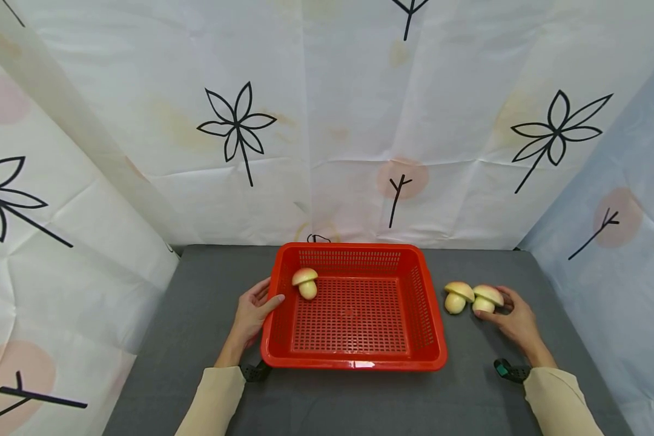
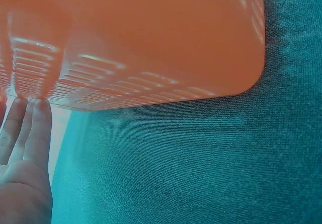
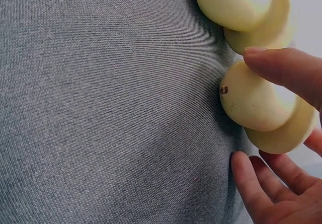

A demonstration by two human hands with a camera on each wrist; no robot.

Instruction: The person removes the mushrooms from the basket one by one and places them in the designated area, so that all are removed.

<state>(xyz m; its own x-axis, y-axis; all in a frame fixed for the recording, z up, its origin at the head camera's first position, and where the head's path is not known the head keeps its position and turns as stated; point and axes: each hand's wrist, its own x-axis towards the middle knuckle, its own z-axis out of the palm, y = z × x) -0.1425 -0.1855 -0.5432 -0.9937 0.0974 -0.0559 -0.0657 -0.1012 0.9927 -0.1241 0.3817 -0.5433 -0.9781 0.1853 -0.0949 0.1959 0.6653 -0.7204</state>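
A red plastic basket with slotted sides and a grid bottom stands on the grey table. My left hand grips its left rim, thumb over the edge; in the left wrist view the fingers press against the outer wall. Inside, at the back left, lies one toy mushroom with a pinkish-yellow cap and pale stem. Right of the basket, two similar mushrooms sit side by side. My right hand holds the right-hand mushroom between thumb and fingers, close over the cloth. The left-hand mushroom is right beside it.
Grey cloth covers the table. White curtains with black plant drawings close off the back and both sides. A dark band sits on each wrist, below the beige sleeves.
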